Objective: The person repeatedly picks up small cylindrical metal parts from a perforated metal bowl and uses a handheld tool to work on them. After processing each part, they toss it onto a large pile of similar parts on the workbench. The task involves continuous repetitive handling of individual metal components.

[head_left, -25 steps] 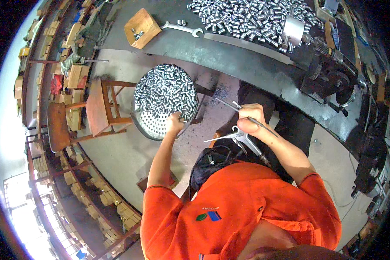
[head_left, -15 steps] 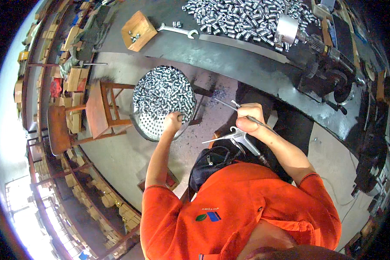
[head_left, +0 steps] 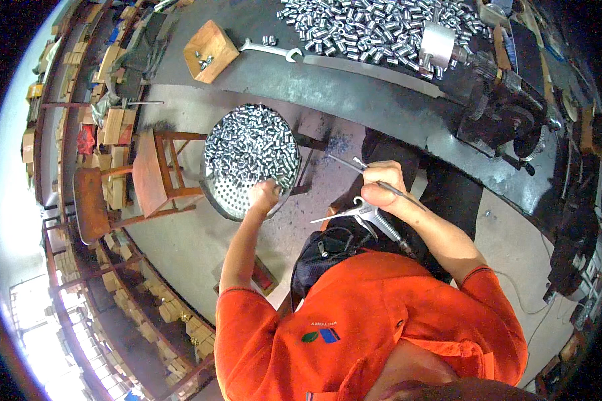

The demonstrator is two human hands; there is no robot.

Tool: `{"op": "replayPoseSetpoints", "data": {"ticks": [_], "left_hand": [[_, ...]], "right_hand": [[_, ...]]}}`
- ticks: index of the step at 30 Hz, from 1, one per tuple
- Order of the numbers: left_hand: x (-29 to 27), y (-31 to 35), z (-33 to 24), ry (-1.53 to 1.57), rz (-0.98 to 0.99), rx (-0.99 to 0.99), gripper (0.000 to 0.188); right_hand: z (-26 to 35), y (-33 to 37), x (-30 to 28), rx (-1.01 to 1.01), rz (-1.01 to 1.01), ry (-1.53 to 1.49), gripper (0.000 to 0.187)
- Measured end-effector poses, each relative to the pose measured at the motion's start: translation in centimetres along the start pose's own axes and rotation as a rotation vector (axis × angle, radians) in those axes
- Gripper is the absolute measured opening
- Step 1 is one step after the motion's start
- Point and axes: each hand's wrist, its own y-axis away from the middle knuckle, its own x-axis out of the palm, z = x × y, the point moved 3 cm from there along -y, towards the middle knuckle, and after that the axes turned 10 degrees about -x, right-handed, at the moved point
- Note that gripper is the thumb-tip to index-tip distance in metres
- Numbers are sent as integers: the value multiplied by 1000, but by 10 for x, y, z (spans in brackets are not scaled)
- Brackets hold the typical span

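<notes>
A round perforated metal basket [head_left: 231, 199] holds a heap of small shiny metal sleeves [head_left: 251, 144], with its near side bare. Over the basket's near right part, my left hand [head_left: 264, 194] has its fingers closed on a small metal sleeve [head_left: 277, 191]. My right hand [head_left: 383, 182] is closed around a thin grey rod [head_left: 345, 163], which slants from upper left to lower right. Another small shiny piece [head_left: 360, 162] shows at the right fingertips; its exact hold is unclear. Below that hand lies a silver air blow gun [head_left: 366, 212], its nozzle to the left.
The dark workbench [head_left: 274, 77] carries a sleeve pile [head_left: 361, 30], an open-ended wrench [head_left: 271, 49], a wooden box [head_left: 211, 52] and a machine with a round chuck [head_left: 439, 47]. A wooden chair [head_left: 150, 175] stands left of the basket; shelves of small boxes [head_left: 117, 130] line the left.
My left hand has shifted slightly down and left, away from the sleeve heap. My right hand, still around the rod, has barely moved. The view has tilted slightly.
</notes>
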Motion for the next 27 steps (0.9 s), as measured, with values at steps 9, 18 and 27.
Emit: {"op": "replayPoseSetpoints", "data": {"ticks": [9,18,27], "left_hand": [[-23,8,11,660,63,-240,19],[-115,41,-145,1990,762,12,22],[-120,38,-168,1684,696,56,20]], "right_hand": [[2,-1,2,13,54,-39,31],[0,1,18,-19,193,-34,26],[2,-1,11,31,215,-29,25]]}}
